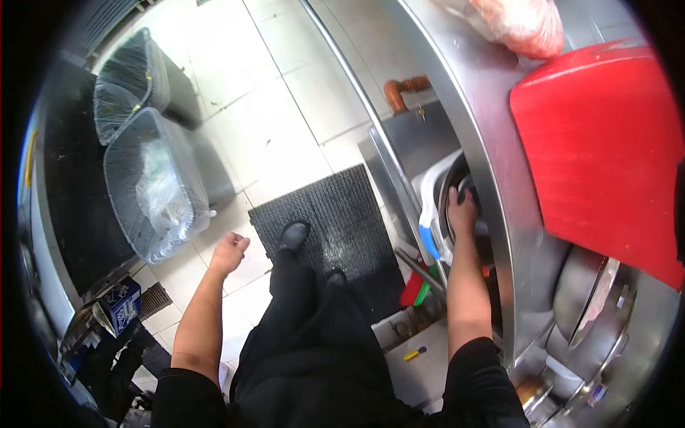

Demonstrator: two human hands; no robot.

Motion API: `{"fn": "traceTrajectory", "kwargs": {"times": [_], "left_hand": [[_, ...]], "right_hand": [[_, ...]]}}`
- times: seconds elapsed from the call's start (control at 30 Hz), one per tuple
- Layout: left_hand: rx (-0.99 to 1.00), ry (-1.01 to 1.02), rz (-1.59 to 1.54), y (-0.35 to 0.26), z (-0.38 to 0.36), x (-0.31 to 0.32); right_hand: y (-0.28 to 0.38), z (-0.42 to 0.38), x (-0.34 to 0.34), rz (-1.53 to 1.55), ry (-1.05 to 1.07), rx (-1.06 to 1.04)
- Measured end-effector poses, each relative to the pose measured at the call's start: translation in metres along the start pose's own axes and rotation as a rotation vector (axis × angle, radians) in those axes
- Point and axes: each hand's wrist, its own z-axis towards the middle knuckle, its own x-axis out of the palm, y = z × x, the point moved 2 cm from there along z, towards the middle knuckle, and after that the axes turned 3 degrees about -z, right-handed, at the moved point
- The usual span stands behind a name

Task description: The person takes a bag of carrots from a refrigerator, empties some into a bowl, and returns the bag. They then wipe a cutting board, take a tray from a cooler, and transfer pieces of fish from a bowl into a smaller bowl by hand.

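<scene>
My right hand (462, 210) reaches under the edge of the steel counter, at a dark round pan (445, 187) with a metallic rim. Its fingers are bent around something dark there, partly in shadow, which I cannot make out. Beside the pan is a white plastic container (428, 203) with a blue patch on its edge. My left hand (230, 255) hangs in the air over the tiled floor, fingers curled in, with nothing visible in it. A clear-lined bin (193, 192) is the thing nearest to it.
A second lined bin (153, 78) stands farther off. Underfoot lies a black ribbed mat (349, 207). On the steel counter (464, 78) are a large red container (599, 150) and a bag of reddish food (521, 25). Metal bowls (581, 285) sit at lower right, and a blue box (121, 307) lower left.
</scene>
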Motion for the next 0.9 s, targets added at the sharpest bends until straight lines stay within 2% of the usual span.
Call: {"fn": "traceTrajectory", "kwargs": {"times": [0.1,0.13,0.2,0.37,0.5,0.67,0.77,0.8,0.87,0.9], "left_hand": [[-0.024,-0.021,0.099,-0.004,-0.006,-0.007],[0.013,-0.039,0.137,0.011,0.002,-0.007],[-0.038,-0.039,0.127,0.026,0.003,-0.009],[-0.001,-0.026,0.136,0.039,-0.029,-0.022],[0.047,-0.006,0.142,0.021,-0.047,-0.030],[0.054,0.036,0.020,-0.019,-0.054,-0.021],[0.198,0.145,0.143,-0.056,-0.071,-0.009],[0.237,0.190,0.185,-0.074,-0.081,-0.002],[0.319,0.335,0.169,-0.114,-0.110,0.011],[0.295,0.426,0.084,-0.135,-0.126,0.016]], "right_hand": [[-0.004,0.014,0.004,-0.157,0.068,-0.014],[-0.009,0.018,0.009,-0.132,0.068,-0.002],[-0.020,0.023,0.029,0.004,0.029,0.049],[-0.038,-0.003,-0.011,0.048,0.061,0.146],[-0.042,-0.029,-0.043,0.073,0.098,0.226],[-0.037,-0.066,-0.044,0.213,0.189,0.354],[-0.014,-0.094,-0.053,0.452,0.321,0.430],[0.002,-0.105,-0.065,0.531,0.351,0.366],[0.081,-0.137,-0.166,0.451,0.273,-0.223],[0.098,-0.151,-0.165,0.241,-0.124,-0.728]]}}
